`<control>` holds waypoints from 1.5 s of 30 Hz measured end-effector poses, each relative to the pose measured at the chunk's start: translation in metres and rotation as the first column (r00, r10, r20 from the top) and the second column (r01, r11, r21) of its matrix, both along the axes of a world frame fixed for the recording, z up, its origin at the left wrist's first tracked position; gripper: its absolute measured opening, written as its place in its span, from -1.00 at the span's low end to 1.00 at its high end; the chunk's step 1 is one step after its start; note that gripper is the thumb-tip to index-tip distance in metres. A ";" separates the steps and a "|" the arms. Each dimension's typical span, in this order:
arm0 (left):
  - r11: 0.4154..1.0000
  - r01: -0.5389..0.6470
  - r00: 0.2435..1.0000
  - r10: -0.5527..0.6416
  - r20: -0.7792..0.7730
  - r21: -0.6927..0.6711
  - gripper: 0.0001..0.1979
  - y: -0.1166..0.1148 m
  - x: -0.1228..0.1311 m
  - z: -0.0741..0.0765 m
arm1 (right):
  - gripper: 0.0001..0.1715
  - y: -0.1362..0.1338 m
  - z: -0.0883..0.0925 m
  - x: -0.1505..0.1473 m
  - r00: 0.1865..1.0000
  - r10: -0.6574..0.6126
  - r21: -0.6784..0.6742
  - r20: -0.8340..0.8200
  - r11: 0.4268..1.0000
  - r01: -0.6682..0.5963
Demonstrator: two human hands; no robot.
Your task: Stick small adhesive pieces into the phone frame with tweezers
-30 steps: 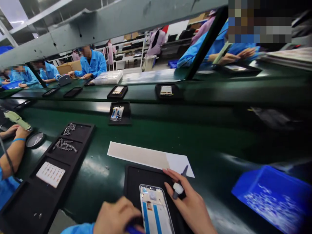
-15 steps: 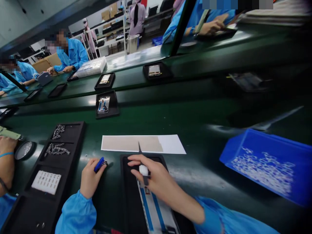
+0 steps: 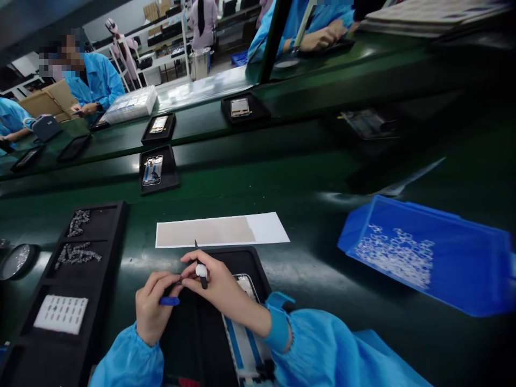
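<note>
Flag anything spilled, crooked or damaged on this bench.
Nothing stands out. The phone frame lies inside its black tray, the small parts sit in the compartment tray, and the blue bin holds its white pieces.

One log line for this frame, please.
left hand: holds blue tool | right hand: holds pointed tool | phone: in tray

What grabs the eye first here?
The two hands sit close together at bottom centre over a black tray. The left hand pinches a blue tool, and the right hand holds a white-collared pick. Next comes the bright blue bin of small pale parts at right.
</note>
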State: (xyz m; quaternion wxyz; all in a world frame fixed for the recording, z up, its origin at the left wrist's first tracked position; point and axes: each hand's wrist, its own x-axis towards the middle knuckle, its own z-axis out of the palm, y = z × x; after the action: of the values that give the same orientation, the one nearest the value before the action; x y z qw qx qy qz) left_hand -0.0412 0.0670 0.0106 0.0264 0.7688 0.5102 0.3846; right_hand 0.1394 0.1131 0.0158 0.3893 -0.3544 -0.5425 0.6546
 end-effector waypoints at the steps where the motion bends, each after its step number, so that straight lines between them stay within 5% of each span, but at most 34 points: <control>1: 1.000 -0.002 1.000 0.002 -0.012 0.003 -0.94 -0.001 0.000 0.000 | -0.62 -0.001 0.000 0.000 1.000 0.002 -0.017 -0.010 1.000 -0.002; 9: 0.996 -0.048 0.998 0.052 -0.045 0.078 -0.96 -0.003 0.000 0.001 | -0.56 0.001 0.000 0.002 0.993 -0.035 -0.127 -0.111 0.992 0.021; 16: 0.932 -0.357 0.910 0.331 -0.249 -0.067 -0.71 0.004 -0.022 -0.019 | -0.37 -0.006 0.007 0.033 0.957 -0.107 -0.409 -0.269 0.913 -0.013; 18: 0.925 -0.374 0.916 0.356 -0.187 -0.071 -0.64 0.002 -0.022 -0.016 | -0.37 -0.011 0.007 0.041 0.954 -0.119 -0.425 -0.275 0.905 -0.009; 22: 0.975 -0.222 0.934 0.212 0.286 0.001 -0.54 -0.008 -0.006 0.008 | -0.43 -0.022 0.006 0.049 0.950 -0.121 -0.377 -0.289 0.926 0.003; 25: 0.993 -0.113 0.778 0.076 0.623 0.019 -0.28 -0.012 0.021 0.025 | -0.47 -0.029 0.006 0.049 0.953 -0.109 -0.280 -0.281 0.960 0.027; 27: 0.999 -0.044 0.692 0.022 0.721 0.011 -0.27 -0.012 0.041 0.030 | -0.50 -0.034 0.005 0.048 0.959 -0.103 -0.207 -0.262 0.977 0.048; 36: 0.992 0.115 0.757 -0.120 0.642 0.049 -0.42 -0.011 0.066 0.019 | -0.61 -0.046 -0.001 0.050 0.948 -0.156 -0.078 -0.279 0.987 0.140; 45: 0.969 0.241 0.756 -0.219 0.616 0.049 -0.50 -0.010 0.061 0.025 | -0.60 -0.044 0.004 0.054 0.908 -0.165 -0.168 -0.385 0.980 0.107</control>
State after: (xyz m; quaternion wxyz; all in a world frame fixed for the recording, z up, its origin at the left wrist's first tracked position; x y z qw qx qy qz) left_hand 0.0202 0.0571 0.0352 0.2515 0.6569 0.3813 0.5998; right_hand 0.1929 0.0689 0.0196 0.5095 -0.2784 -0.3777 0.7213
